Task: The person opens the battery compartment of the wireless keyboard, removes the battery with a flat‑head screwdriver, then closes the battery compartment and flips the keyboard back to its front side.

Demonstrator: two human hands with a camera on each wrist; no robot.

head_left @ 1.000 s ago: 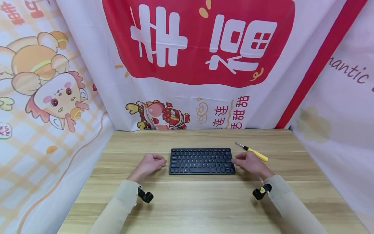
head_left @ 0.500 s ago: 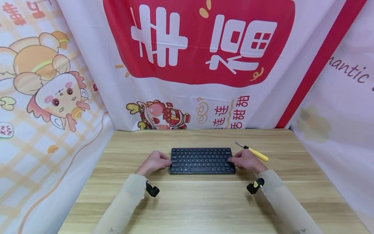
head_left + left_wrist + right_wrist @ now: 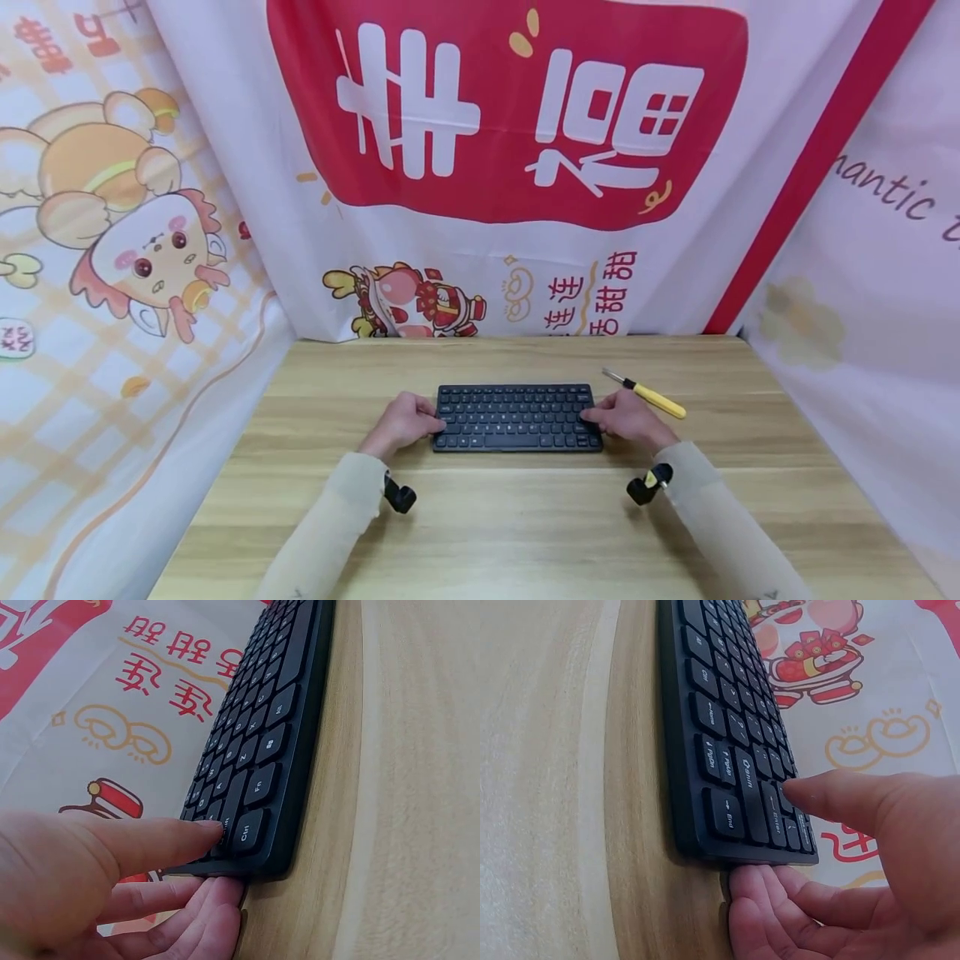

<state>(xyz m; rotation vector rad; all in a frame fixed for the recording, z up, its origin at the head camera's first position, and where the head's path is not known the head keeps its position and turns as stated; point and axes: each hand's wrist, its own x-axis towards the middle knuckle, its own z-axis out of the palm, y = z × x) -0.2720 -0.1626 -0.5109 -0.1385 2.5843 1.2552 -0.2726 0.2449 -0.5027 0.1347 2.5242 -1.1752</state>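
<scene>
A black compact keyboard (image 3: 517, 418) lies lengthwise across the wooden table, its key side up. At its left end my left hand (image 3: 406, 422) pinches it. In the left wrist view the thumb (image 3: 176, 841) presses on the keys above Ctrl, and the curled fingers (image 3: 214, 919) sit against the end edge. My right hand (image 3: 626, 417) grips the opposite end. The right wrist view has that thumb (image 3: 829, 793) over the keys near Enter, with the other fingers (image 3: 761, 907) bunched at and under the edge.
A screwdriver (image 3: 656, 399) with a yellow handle lies behind my right hand, its metal tip pointing left and back. The wooden table (image 3: 510, 525) ends at a printed cloth (image 3: 525, 242) hanging behind it. More printed cloth hangs on both sides.
My left hand has moved right onto the keyboard's left end and now pinches it. My right hand has shifted slightly left, its thumb now over the keys. The keyboard stays in about the same place.
</scene>
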